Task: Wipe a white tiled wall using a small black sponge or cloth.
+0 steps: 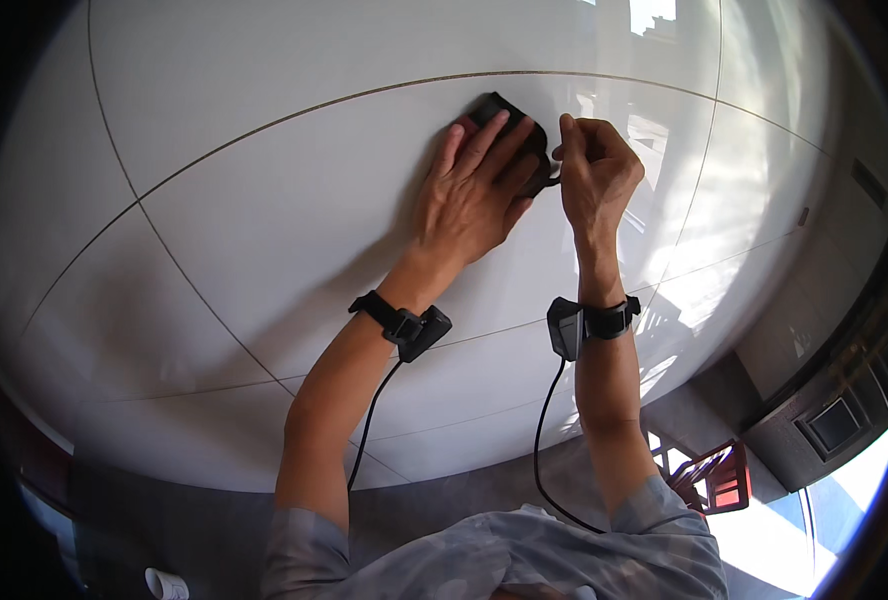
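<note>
Against a large white glossy wall tile [324, 180], my left hand [466, 195] lies over a small black object [495, 111] with a dark red patch. The fingers are spread across its face and hide most of it, so its kind is unclear. My right hand [601, 165] is just to the right, fingers curled in and thumb against the index finger. A short dark strap or cord [554, 181] runs from the object's right edge towards that hand. Whether the right fingers pinch something thin cannot be made out.
Each wrist wears a black strapped device [423, 334] with a cable [540, 442] running down towards my body. On the grey floor [211, 517] below lie a white cup-like item [166, 583] and, to the right, a red chair [718, 476]. A dark door [834, 424] stands at far right.
</note>
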### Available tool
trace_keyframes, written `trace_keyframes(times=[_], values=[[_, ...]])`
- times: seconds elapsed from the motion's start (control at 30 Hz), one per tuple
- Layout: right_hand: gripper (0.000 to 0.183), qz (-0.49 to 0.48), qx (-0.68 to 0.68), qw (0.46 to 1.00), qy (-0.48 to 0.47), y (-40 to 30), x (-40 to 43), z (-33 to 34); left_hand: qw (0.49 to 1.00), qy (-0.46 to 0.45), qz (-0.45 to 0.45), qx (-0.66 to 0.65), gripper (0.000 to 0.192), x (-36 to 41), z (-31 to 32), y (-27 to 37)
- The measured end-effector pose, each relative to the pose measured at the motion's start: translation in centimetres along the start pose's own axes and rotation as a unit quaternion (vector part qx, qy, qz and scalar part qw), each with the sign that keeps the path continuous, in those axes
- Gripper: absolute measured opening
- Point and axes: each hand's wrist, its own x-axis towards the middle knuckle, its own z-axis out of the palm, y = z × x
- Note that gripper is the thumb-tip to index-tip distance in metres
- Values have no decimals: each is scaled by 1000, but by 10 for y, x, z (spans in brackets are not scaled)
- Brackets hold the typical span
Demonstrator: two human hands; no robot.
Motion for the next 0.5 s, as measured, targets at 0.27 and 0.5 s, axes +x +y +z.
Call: trace_keyframes(times=[0.27,0.5], values=[[28,-93,-93,991,38,-16,25,58,943,115,-173,259,53,-45,-64,-81],[28,-69,-100,990,72,-17,36,52,941,123,-159,274,52,-46,-63,-80]])
